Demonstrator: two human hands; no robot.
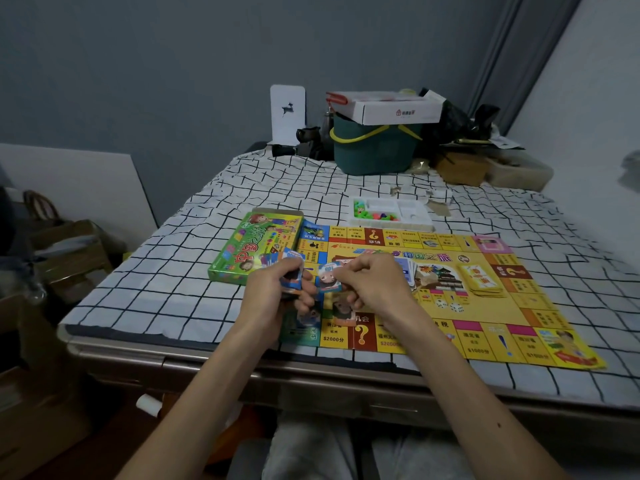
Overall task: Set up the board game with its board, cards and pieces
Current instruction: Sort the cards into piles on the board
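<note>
"Board [450,327] first: where was it?"

"Spread flat on the checked cloth [166,271], its near edge along the front of the bed, with both hands over its left part."

"And the hands?"

"The left hand [273,296] was curled round a small stack [292,277] of cards, fingers wrapped under it. The right hand [374,285] pinched one card [329,277] between thumb and fingertips. That card reached toward the stack, though I couldn't tell whether they touched."

"Other cards?"

"A fan [408,271] of them lay on the board just behind the right hand, and a yellow deck [483,280] sat farther right, apart from it. Loose cards [343,311] lay on the board under the hands."

"Pieces?"

"White dice [457,308] lay on the board near the deck. The tray [412,211] stood just beyond the far edge — coloured bits filled its left compartments."

"The box [249,251]?"

"It was green and lay at the board's far-left corner — touching or overlapping, I couldn't say."
</note>
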